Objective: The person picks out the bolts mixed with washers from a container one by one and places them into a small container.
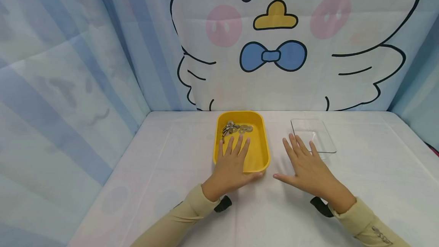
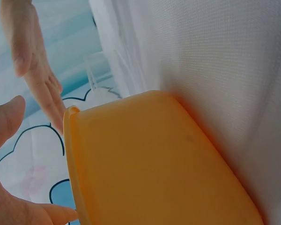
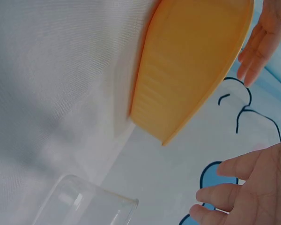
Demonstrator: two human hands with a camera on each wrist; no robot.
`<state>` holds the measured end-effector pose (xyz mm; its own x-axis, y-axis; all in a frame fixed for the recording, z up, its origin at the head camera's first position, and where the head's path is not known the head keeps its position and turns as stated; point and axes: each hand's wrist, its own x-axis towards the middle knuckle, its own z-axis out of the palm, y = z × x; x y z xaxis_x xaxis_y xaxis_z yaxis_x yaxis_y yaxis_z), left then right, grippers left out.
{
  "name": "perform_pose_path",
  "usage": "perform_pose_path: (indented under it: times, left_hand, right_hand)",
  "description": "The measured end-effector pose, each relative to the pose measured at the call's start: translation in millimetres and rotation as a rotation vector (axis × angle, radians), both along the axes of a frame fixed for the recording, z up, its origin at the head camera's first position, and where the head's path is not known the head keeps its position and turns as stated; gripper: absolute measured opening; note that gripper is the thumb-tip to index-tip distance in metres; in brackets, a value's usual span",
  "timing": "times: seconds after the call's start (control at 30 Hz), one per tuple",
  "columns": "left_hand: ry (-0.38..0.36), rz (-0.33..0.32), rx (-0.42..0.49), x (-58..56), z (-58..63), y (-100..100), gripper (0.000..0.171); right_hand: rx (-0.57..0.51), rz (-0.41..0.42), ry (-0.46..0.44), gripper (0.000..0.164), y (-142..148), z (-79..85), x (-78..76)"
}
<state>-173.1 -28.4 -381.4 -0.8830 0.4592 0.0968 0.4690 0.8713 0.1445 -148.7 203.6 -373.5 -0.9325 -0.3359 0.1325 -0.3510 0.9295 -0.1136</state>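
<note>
My left hand (image 1: pixel 230 169) hovers palm down over the near left part of a yellow tray (image 1: pixel 262 140), its fingers straight and spread. In the tray's far left corner lie several small metal parts (image 1: pixel 229 128), bolt-like pieces among them, and several flat washers (image 1: pixel 246 128). Also spread and straight-fingered, my right hand (image 1: pixel 308 169) is held above the table, just in front of a clear plastic container (image 1: pixel 320 134). Neither hand holds anything. From the left wrist view, the tray's side wall (image 2: pixel 150 164) appears close below the left hand.
A white cloth covers the table (image 1: pixel 185 148). Behind it hangs a curtain (image 1: pixel 274 87) with a cartoon face and bow tie, and a blue-and-white curtain (image 1: pixel 68 87) closes off the left side. Both sleeves carry dark wrist straps (image 1: pixel 223 204).
</note>
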Motion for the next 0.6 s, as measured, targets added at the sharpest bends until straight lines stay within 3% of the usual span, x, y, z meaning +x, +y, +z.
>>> perform_pose_path:
  times: [0.6]
  left_hand:
    - [-0.003,-0.014,0.015,-4.4,4.2,1.8,0.094]
  right_hand:
    - [0.022,0.006,0.017,0.103,4.1,4.0,-3.2]
